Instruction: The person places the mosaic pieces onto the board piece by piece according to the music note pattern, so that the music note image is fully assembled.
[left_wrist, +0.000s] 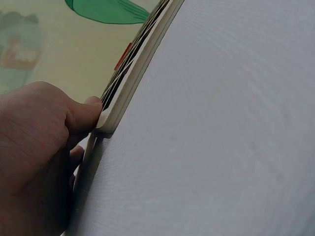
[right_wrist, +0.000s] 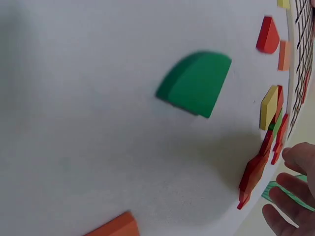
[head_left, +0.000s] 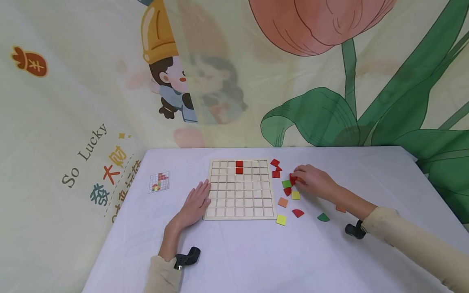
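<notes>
A pale wooden grid board (head_left: 238, 199) lies on the table, with two red squares (head_left: 239, 167) one below the other in its upper cells. My left hand (head_left: 194, 203) rests with extended fingers at the board's left edge; in the left wrist view its thumb (left_wrist: 83, 114) touches the rim. My right hand (head_left: 315, 181) reaches over loose pieces right of the board, fingertips beside a red piece (head_left: 292, 179). In the right wrist view the thumb and fingers are spread apart near several red pieces (right_wrist: 253, 172), with nothing visibly pinched.
A printed pattern card (head_left: 159, 182) lies left of the board. Around the right forearm are a green quarter-circle (head_left: 323, 217), a red quarter-circle (head_left: 298, 213) and an orange piece (head_left: 341, 208). Yellow squares (head_left: 281, 219) lie near the board's right side. A patterned curtain stands behind the table.
</notes>
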A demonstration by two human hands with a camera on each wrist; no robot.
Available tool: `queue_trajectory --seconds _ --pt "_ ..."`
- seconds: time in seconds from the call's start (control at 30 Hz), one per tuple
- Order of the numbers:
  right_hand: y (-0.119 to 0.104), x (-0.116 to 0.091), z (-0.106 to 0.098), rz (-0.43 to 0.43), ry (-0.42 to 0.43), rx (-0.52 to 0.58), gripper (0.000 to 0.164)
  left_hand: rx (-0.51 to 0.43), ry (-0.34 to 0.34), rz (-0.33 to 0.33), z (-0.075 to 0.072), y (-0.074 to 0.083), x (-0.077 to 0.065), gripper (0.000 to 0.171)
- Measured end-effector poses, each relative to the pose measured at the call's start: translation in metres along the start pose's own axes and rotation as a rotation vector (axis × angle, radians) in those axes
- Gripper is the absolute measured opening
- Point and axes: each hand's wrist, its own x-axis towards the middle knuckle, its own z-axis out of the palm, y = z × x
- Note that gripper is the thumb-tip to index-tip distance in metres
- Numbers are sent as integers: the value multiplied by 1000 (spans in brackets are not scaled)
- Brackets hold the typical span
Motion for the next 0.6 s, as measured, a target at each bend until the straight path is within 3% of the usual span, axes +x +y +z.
queue_trajectory --seconds 0.33,0.6 --pt "9 22 6 19 -63 -24 20 5 -47 -31 -1 0 1 58" --pt "11 27 4 18 -124 -5 15 1 -3 -3 0 1 0 57"
